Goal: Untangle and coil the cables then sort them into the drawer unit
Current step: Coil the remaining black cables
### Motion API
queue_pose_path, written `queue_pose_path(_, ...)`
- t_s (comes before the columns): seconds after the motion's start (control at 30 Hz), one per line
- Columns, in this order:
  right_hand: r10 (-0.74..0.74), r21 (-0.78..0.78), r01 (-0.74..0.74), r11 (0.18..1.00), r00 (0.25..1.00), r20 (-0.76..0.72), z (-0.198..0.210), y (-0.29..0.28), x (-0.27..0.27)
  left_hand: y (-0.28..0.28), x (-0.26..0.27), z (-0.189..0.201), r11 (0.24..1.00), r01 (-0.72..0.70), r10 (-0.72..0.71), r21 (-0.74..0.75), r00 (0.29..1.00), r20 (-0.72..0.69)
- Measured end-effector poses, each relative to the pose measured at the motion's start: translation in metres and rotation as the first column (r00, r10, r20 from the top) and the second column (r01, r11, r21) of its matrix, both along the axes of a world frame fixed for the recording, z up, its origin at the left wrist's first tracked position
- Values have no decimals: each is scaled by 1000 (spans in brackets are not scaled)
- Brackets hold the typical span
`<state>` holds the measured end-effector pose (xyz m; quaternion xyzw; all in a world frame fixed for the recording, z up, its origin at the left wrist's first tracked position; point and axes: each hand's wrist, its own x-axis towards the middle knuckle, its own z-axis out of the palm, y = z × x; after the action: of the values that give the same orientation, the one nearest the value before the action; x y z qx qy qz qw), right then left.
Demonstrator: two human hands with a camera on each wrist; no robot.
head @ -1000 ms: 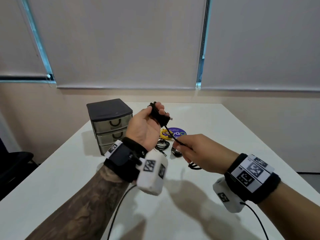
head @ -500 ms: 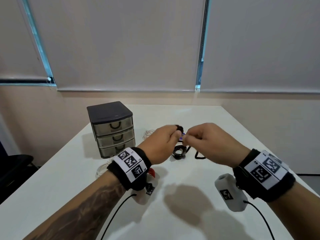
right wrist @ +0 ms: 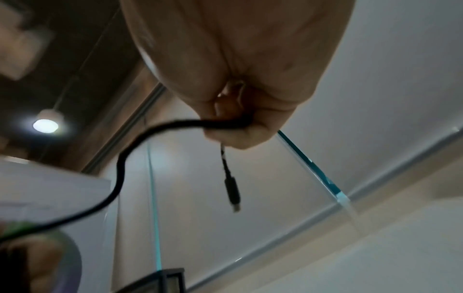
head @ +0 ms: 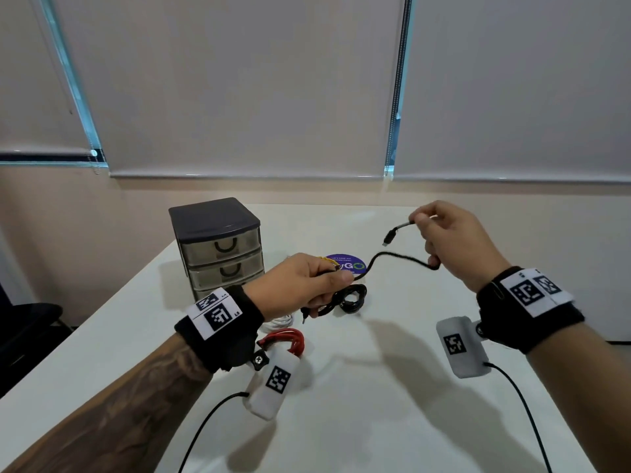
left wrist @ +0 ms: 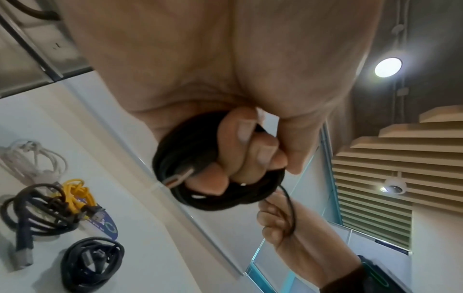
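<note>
My left hand grips a coil of black cable, wound round its curled fingers. A loose stretch of the same black cable runs up to my right hand, which is raised at the right and holds it near its end. The small plug hangs free below the right hand's fingers. The grey three-drawer unit stands at the back left with all drawers closed.
On the white table lie a black coiled cable, a red cable, a white cable, a yellow cable and a dark tangled cable. A purple round sticker lies behind my left hand.
My hands were together over the table's middle; now the right hand has drawn up and to the right, pulling a length of black cable out from the left hand's coil.
</note>
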<state>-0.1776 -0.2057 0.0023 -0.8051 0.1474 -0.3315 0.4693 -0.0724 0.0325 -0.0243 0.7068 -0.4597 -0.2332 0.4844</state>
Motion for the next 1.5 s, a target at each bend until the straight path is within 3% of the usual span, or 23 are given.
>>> queue_pose_path(0.1, -88, -356, 17, 934, 979, -183, -3, 6, 0, -2, -4, 8, 999, -27, 27, -23, 1000, 7)
queue_pose_path(0.17, -102, -553, 32, 833, 990, -97, -1, 17, -2, -2, -7, 15, 999, -19, 19, -29, 1000, 11)
queue_pose_path(0.23, 71, -483, -6, 876, 991, 117, 7, 32, -9, -3, -9, 20, 999, -11, 12, -51, 1000, 9)
queue_pose_path(0.3, 249, -406, -148, 902, 946, 209, 19, 49, -17, -4, -11, 24, 997, 0, 0, -81, 1000, -5)
queue_pose_path(0.43, 416, -620, -300, 725, 908, 48, 23, 72, -27, -6, -11, 29, 996, 37, -39, -78, 999, -25)
queue_pose_path(0.53, 487, -536, -436, 723, 872, -53, 20, 76, -30, -2, -9, 31, 990, 87, -101, -110, 986, -131)
queue_pose_path(0.6, 477, -517, -446, 730, 875, -81, 18, 74, -29, -1, -11, 31, 986, 135, -152, -100, 969, -195)
queue_pose_path(0.67, 474, -431, -439, 788, 880, -30, 18, 71, -25, 1, -12, 31, 983, 151, -173, -107, 954, -243)
queue_pose_path(0.73, 479, -174, -455, 873, 867, 137, 20, 67, -21, 3, -10, 32, 982, 142, -175, -126, 937, -302)
queue_pose_path(0.77, 414, -58, -410, 910, 890, 193, 22, 61, -18, 5, -8, 32, 982, 127, -169, -139, 923, -345)
queue_pose_path(0.83, 213, 65, -225, 972, 966, 147, 24, 43, -12, 8, -4, 33, 982, 94, -152, -161, 902, -404)
queue_pose_path(0.9, 86, 77, -87, 993, 996, 15, 19, 24, -8, 10, -2, 33, 980, 71, -142, -183, 901, -411)
queue_pose_path(1.0, -36, -195, 20, 981, 996, -82, 6, 21, -10, 5, -5, 37, 974, 51, -137, -222, 910, -392)
queue_pose_path(1.07, 80, -246, -62, 967, 995, 61, 8, 38, -17, -1, -8, 41, 971, 32, -121, -238, 921, -370)
queue_pose_path(1.17, 345, -167, -320, 933, 927, 146, 15, 66, -25, -10, -12, 46, 963, -21, -73, -268, 939, -335)
queue_pose_path(1.27, 383, -64, -377, 924, 909, 168, 17, 75, -23, -14, -15, 49, 953, -38, -76, -301, 931, -358)
queue_pose_path(1.4, 370, 124, -407, 905, 896, 248, 16, 77, -17, -14, -18, 52, 918, -96, -130, -386, 845, -519)
queue_pose_path(1.5, 327, -22, -337, 941, 892, 313, 6, 83, -10, -16, -20, 53, 843, -172, -210, -510, 767, -606)
